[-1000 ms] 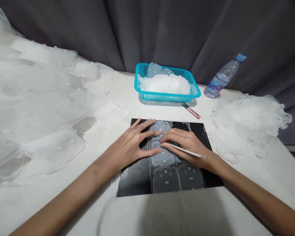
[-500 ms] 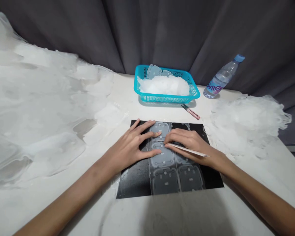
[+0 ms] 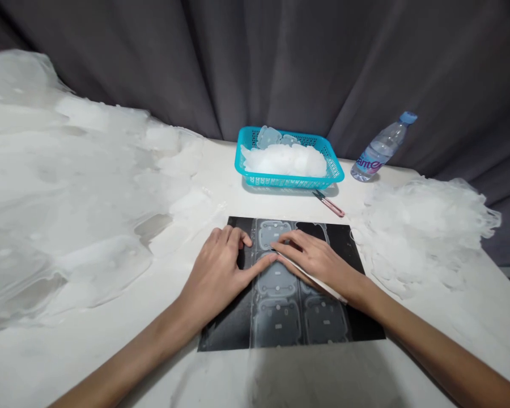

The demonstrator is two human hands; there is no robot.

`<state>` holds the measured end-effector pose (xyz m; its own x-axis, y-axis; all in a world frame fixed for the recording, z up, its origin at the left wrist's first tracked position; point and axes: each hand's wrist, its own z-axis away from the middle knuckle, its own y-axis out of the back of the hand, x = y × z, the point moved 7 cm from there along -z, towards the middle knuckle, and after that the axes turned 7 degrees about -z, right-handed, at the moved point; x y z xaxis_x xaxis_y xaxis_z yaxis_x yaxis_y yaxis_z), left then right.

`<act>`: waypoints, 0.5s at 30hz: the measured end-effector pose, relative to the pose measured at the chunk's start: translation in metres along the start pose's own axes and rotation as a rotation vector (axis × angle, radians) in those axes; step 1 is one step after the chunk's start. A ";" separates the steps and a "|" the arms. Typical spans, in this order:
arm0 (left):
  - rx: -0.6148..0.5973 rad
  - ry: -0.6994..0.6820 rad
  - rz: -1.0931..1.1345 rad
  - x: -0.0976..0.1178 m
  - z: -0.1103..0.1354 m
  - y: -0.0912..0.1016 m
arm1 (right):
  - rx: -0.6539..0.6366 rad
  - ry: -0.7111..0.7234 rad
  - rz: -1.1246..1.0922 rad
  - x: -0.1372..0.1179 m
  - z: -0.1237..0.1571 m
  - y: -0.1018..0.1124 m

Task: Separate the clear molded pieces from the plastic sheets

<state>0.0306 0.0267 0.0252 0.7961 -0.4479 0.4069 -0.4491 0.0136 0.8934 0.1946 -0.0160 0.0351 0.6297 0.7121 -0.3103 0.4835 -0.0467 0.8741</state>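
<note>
The counter [image 3: 212, 377] is white, and a dark gray curtain [image 3: 272, 68] hangs behind it. A big heap of cloudy plastic [image 3: 89, 175] covers the left side, and a smaller pile of thin scraps [image 3: 425, 221] sits on the right. At the back are a blue basket [image 3: 289, 179] with white pieces [image 3: 287, 160] in it, little pink snips [image 3: 331, 206] just in front, and a water bottle [image 3: 372, 158]. In the middle, a clear sheet with rounded shapes [image 3: 277, 320] lies on a black mat [image 3: 225, 323]. The left hand [image 3: 221, 266] has its thumb stretched out on the sheet, apart from its bent fingers. The right hand [image 3: 323, 260] pinches a thin white stick [image 3: 318, 282] and hides some shapes.
</note>
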 end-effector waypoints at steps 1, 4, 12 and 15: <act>-0.029 0.021 0.053 -0.002 0.000 -0.003 | 0.014 0.009 0.010 -0.001 0.000 0.001; -0.103 0.038 0.205 -0.004 -0.002 -0.012 | 0.069 0.041 0.044 -0.004 0.000 0.003; -0.190 0.063 0.397 0.003 -0.009 -0.016 | 0.098 -0.029 -0.115 0.003 -0.003 0.006; -0.203 0.122 0.392 -0.001 -0.011 -0.018 | 0.216 -0.233 -0.366 0.020 -0.004 0.011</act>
<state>0.0424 0.0364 0.0112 0.6298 -0.2653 0.7300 -0.6468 0.3413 0.6821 0.2103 0.0007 0.0394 0.5027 0.5339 -0.6799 0.7982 0.0154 0.6022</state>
